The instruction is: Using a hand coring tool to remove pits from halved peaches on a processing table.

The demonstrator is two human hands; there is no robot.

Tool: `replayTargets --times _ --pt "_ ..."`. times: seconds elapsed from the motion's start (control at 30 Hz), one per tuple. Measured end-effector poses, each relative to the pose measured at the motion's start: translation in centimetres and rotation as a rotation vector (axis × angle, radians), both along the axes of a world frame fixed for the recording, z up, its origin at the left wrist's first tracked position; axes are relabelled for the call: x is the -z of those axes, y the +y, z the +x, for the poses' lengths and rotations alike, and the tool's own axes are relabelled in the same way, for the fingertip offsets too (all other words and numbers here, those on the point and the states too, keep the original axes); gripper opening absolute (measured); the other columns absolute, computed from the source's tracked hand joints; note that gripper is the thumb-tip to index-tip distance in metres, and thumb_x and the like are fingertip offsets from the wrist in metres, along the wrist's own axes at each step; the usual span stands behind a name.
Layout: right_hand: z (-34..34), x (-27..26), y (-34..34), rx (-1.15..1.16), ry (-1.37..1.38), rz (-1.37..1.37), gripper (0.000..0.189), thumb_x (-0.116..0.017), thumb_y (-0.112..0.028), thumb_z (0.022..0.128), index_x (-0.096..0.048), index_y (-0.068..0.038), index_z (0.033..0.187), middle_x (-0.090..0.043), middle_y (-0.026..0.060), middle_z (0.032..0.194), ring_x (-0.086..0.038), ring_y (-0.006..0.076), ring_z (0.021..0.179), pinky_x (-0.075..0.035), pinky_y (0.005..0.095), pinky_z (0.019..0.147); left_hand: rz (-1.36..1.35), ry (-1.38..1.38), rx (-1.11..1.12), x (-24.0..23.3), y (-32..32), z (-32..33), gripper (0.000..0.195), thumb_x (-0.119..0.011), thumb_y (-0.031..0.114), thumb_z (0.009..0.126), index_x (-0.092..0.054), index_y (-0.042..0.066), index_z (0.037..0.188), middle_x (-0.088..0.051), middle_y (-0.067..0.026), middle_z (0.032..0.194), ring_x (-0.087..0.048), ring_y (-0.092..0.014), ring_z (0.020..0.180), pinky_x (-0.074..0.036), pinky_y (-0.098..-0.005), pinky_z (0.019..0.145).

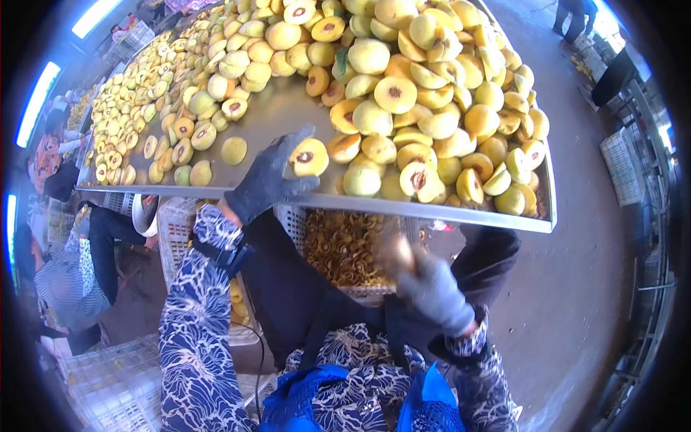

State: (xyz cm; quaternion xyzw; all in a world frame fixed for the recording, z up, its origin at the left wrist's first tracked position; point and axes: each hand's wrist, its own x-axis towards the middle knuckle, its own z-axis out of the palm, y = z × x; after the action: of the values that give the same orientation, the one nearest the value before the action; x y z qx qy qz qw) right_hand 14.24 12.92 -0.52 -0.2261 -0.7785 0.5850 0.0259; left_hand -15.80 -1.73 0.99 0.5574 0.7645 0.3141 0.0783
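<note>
My left hand (270,175), in a dark grey glove, holds a halved yellow peach (316,156) between thumb and fingers. The cut face and brown pit area point up, just over the metal table (280,110). Below the table edge, my right hand (438,294), in a lighter grey glove, is closed around a light brown object (399,251). Motion blur hides what that object is. Beneath it, between my knees, stands a plastic crate (291,224) full of brown and yellow peach scraps (345,248).
Many peach halves (372,116) are heaped on the table, bounded by a raised metal rim (432,211). White crates (178,232) stand at my left, one holding yellow fruit (237,302). A person (75,275) sits further left. Concrete floor (561,302) lies at right.
</note>
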Motion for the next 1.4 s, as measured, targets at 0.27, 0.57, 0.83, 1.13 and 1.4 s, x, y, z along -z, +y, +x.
replayTargets --times 0.27,0.57,0.83,1.13,1.4 --pt "-6.1 -2.2 -5.1 0.246 0.271 -0.746 0.030 -0.065 -0.021 0.088 -0.056 0.001 0.107 -0.057 0.0020 0.073 -0.048 0.0059 0.049 -0.039 0.0205 0.043 0.145 -0.256 0.286 -4.4 -3.6 8.7 0.083 -0.077 0.036 0.075 -0.038 0.000 0.139 -0.045 -0.0197 0.139 -0.045 -0.032 0.128 -0.036 -0.0420 0.107" --pt "-3.6 -3.0 -7.6 0.100 0.262 0.387 0.025 -0.069 -0.017 0.082 -0.052 -0.007 0.097 -0.060 0.0152 0.066 -0.063 0.0354 0.060 -0.049 0.0416 0.052 1.021 -1.477 -0.208 0.1 -2.4 15.7 0.063 -0.039 0.047 0.098 -0.039 -0.004 0.134 -0.051 -0.0249 0.128 -0.055 -0.032 0.116 -0.043 -0.0429 0.103" --pt "-2.8 -2.5 -7.7 0.057 0.254 0.530 0.025 -0.067 -0.018 0.082 -0.048 -0.007 0.094 -0.061 0.0131 0.065 -0.064 0.0323 0.059 -0.050 0.0410 0.049 0.834 -1.104 -0.330 -0.9 -1.4 17.8 0.060 -0.035 0.050 0.098 -0.043 -0.002 0.128 -0.057 -0.0235 0.117 -0.061 -0.031 0.103 -0.051 -0.0409 0.090" --pt "-2.6 -0.7 -7.9 0.054 0.245 0.504 0.028 -0.066 -0.020 0.082 -0.044 -0.006 0.094 -0.061 0.0147 0.062 -0.063 0.0343 0.059 -0.050 0.0440 0.050 0.911 -1.191 -0.415 -1.3 -0.5 18.5 0.068 -0.026 0.059 0.097 -0.050 -0.002 0.119 -0.063 -0.0200 0.102 -0.064 -0.028 0.087 -0.055 -0.0371 0.075" --pt "-3.2 -0.9 -8.4 0.046 0.237 0.349 0.027 -0.066 -0.017 0.081 -0.045 -0.005 0.094 -0.060 0.0181 0.063 -0.062 0.0388 0.061 -0.049 0.0476 0.052 0.795 -0.467 -0.505 -0.8 -0.6 17.6 0.071 -0.019 0.057 0.099 -0.053 -0.003 0.114 -0.063 -0.0164 0.101 -0.062 -0.024 0.090 -0.050 -0.0354 0.086"
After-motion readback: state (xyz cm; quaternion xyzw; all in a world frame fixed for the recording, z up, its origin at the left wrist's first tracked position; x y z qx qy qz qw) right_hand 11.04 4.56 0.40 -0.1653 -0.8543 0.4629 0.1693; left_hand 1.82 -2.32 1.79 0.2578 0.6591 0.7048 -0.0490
